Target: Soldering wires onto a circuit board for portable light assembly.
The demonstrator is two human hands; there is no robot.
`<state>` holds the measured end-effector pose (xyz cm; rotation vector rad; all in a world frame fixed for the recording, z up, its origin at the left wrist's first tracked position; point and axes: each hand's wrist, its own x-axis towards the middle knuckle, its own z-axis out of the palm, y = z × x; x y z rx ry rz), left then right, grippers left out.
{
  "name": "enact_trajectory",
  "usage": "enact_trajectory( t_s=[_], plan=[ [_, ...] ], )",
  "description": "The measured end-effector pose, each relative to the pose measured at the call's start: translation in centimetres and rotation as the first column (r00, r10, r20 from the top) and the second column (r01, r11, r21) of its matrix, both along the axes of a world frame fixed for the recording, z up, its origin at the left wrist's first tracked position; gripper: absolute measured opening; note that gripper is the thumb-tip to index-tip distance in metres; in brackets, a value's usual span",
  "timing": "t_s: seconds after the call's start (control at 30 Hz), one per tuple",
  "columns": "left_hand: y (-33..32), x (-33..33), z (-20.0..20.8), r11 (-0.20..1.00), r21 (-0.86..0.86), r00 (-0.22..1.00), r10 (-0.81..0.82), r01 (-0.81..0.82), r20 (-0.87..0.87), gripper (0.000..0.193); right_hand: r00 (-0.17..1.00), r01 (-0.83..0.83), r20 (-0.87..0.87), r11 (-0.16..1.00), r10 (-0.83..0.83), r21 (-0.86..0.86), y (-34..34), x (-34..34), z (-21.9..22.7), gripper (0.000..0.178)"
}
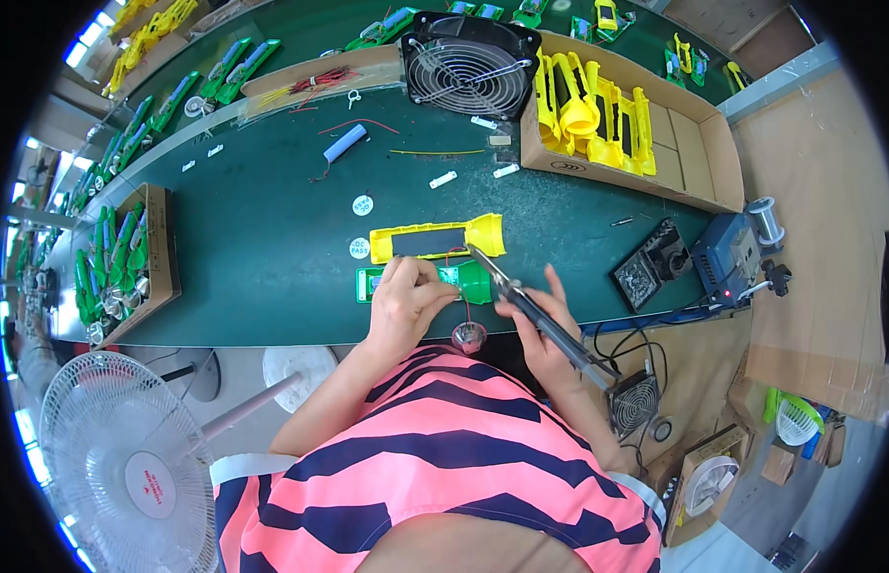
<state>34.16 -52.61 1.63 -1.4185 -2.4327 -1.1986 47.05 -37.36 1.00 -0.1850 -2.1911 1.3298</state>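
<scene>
Frame centre: left hand (401, 301) tightly pinched over green plastic torch-shaped housing (476, 284); can't tell what's between fingers. Right hand (543, 358), loosely curled, holds long dark metal-tipped tool (562, 339).

A green bench (263, 267) carries green housing (476, 284), yellow casing (435, 243).

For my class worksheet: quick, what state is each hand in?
Left hand: closed, pinching at the green housing; what it pinches cannot be told.
Right hand: holding a long dark-handled tool.
</scene>
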Motion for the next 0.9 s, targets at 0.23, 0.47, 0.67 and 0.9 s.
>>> enact_trajectory(
  t_s=[0.23,0.47,0.67,0.9],
  plan=[
    [0.0,-0.6,0.9,0.996,-0.06,0.947,0.076,-0.06,0.313,0.009,0.974,0.134,-0.149,0.965,-0.17,-0.226,-1.9,1.8,-2.4,0.016],
    [0.1,-0.5,0.5,0.99,-0.122,0.959,0.106,-0.076,0.262,0.008,0.972,0.167,-0.038,0.792,-0.232,-0.587,-2.8,1.3,-2.8,0.022],
    [0.1,-0.6,0.6,0.99,-0.12,0.963,0.096,-0.068,0.25,0.008,0.976,0.158,-0.024,0.778,-0.217,-0.607,-2.9,1.0,-2.7,0.021],
    [0.4,-0.6,0.8,0.989,-0.132,0.968,0.097,-0.068,0.231,0.007,0.973,0.182,0.011,0.73,-0.232,-0.659,-2.9,0.9,-2.4,0.019]
  ],
)
